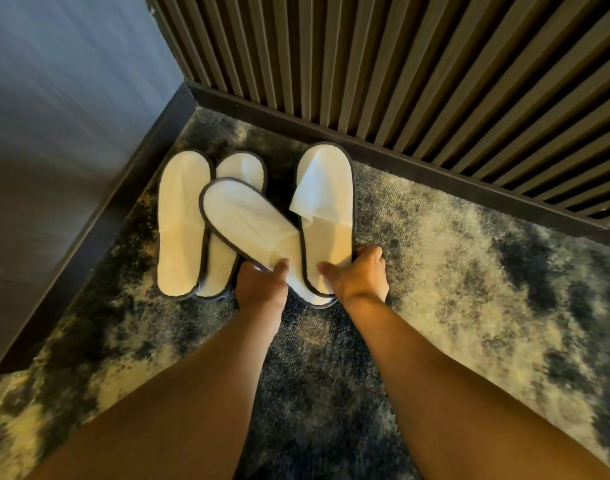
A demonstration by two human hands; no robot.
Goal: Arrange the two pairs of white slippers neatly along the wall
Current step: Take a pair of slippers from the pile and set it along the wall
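Holding: we grip two slippers at their heel ends, one in each hand, both arms stretched toward the corner.
Left hand (260, 284): our fingers are closed on the heel of the slanted slipper (248, 223), thumb on top of the sole, the other fingers underneath and hidden.
Right hand (360, 275): our fingers are clamped on the heel of the right slipper (326, 202), thumb on the insole, the rest wrapped around its right edge.
Slanted slipper: it lies diagonally, toe pointing up-left, crossing over the second slipper (241, 166) and touching the right slipper near the heel.
Right slipper: it points toward the slatted wall (435, 74), its toe close to the dark skirting; its white upper flap is loose and folded to the left.
Far-left slipper (182, 220): it lies flat on the carpet (469, 289), just beside the second slipper, toe toward the corner.
Second slipper: largely covered by the slanted one, only its toe and heel show.
Setting: mottled dark-and-cream carpet, with the plain grey wall (54, 98) to the left meeting the slatted wall at the corner.
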